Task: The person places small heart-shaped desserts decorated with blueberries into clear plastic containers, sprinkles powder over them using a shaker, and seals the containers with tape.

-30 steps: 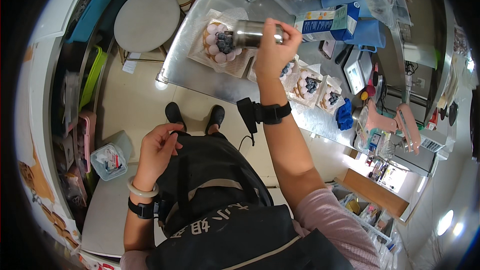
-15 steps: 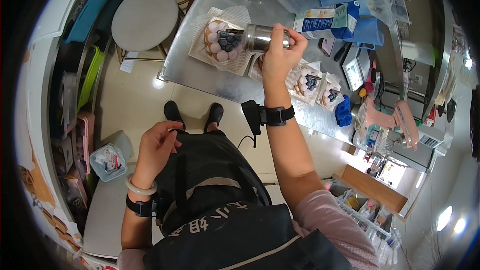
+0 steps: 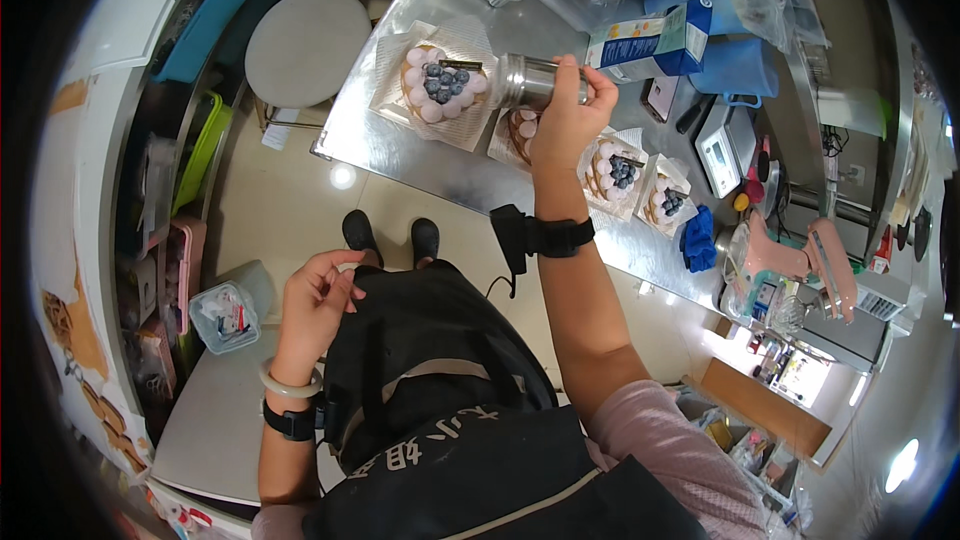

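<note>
A silver metal canister [image 3: 530, 80] is held in the right hand [image 3: 573, 125], gripped around its right end between thumb and fingers and turned on its side, so that its free end is pointed left. That end is brought just right of the largest tart [image 3: 441, 83], over or beside its printed paper [image 3: 395, 105]; whether the paper is touched cannot be told. The tart is set on the far left part of the metal table [image 3: 358, 130] and is topped with pale pink rounds, blueberries and a dark strip. A second tart [image 3: 522, 130] is partly covered by the right hand, and two similar ones, a third tart [image 3: 614, 170] and a fourth tart [image 3: 666, 202], are lined up farther right along the near edge. The left hand [image 3: 318, 302] is held well apart from the table, near the black apron [image 3: 430, 340], its fingers loosely curled with only a narrow gap to the thumb. Beyond the right hand, a blue and white carton [image 3: 650, 40] is laid down beside a blue jug [image 3: 738, 67]. A phone [image 3: 660, 97] and a kitchen scale [image 3: 722, 150] are placed to the right, with a blue cloth [image 3: 698, 240] bunched nearer, beside a pink mixer [image 3: 775, 252].
</note>
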A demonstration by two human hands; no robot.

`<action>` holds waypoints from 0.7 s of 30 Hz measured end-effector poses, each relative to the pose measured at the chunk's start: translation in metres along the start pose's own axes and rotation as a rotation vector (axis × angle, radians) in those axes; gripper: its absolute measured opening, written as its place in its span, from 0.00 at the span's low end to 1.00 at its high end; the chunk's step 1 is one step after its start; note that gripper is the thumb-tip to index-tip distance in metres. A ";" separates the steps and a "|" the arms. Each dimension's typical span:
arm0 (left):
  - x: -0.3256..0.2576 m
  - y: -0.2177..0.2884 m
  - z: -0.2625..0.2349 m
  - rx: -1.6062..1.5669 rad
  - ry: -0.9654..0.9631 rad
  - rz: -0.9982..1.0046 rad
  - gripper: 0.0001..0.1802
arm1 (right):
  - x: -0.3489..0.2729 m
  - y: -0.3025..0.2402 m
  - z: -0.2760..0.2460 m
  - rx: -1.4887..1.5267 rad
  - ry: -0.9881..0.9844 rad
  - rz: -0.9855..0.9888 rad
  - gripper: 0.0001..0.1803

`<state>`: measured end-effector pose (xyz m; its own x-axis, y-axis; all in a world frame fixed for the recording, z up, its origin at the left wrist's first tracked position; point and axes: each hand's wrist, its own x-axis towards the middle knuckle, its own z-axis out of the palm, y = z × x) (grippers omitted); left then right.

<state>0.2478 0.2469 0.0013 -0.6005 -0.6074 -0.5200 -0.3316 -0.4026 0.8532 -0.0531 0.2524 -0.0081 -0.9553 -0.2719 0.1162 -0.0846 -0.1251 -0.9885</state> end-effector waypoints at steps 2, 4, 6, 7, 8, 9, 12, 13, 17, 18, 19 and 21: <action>-0.009 -0.002 0.013 -0.054 0.047 -0.007 0.10 | 0.004 -0.002 -0.006 0.063 -0.006 0.027 0.16; -0.022 0.011 0.032 0.018 0.085 0.074 0.10 | 0.007 -0.005 -0.003 0.051 0.001 -0.044 0.16; -0.030 0.009 0.047 0.051 0.113 0.117 0.10 | 0.002 -0.006 0.006 0.092 -0.077 -0.047 0.16; -0.033 0.008 0.056 0.069 0.121 0.141 0.11 | 0.001 -0.007 0.008 0.117 -0.149 -0.060 0.16; -0.035 0.003 0.064 0.063 0.128 0.107 0.10 | 0.006 0.011 0.013 0.072 -0.187 -0.289 0.17; -0.036 0.000 0.070 0.052 0.136 0.071 0.10 | 0.004 0.012 0.015 0.082 -0.188 -0.290 0.17; -0.050 0.003 0.083 -0.014 0.180 0.050 0.11 | 0.000 0.013 0.016 0.112 -0.209 -0.119 0.17; -0.056 0.001 0.089 0.004 0.237 0.085 0.12 | -0.005 0.010 0.014 0.087 -0.231 -0.071 0.17; -0.071 0.002 0.087 0.206 0.406 0.301 0.28 | -0.063 -0.010 0.003 0.048 -0.505 0.036 0.14; -0.079 0.005 0.085 0.252 0.459 0.340 0.31 | -0.093 -0.015 0.003 0.178 -0.627 0.129 0.14; -0.086 0.002 0.078 0.322 0.488 0.366 0.34 | -0.126 -0.016 0.005 0.281 -0.650 0.221 0.16; -0.104 0.001 0.071 0.124 0.582 0.277 0.39 | -0.179 -0.024 -0.008 0.075 -0.922 0.453 0.15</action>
<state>0.2585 0.3579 0.0588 -0.1955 -0.9626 -0.1876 -0.3237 -0.1172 0.9389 0.1178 0.3122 -0.0060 -0.3015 -0.9310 -0.2059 0.2772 0.1211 -0.9532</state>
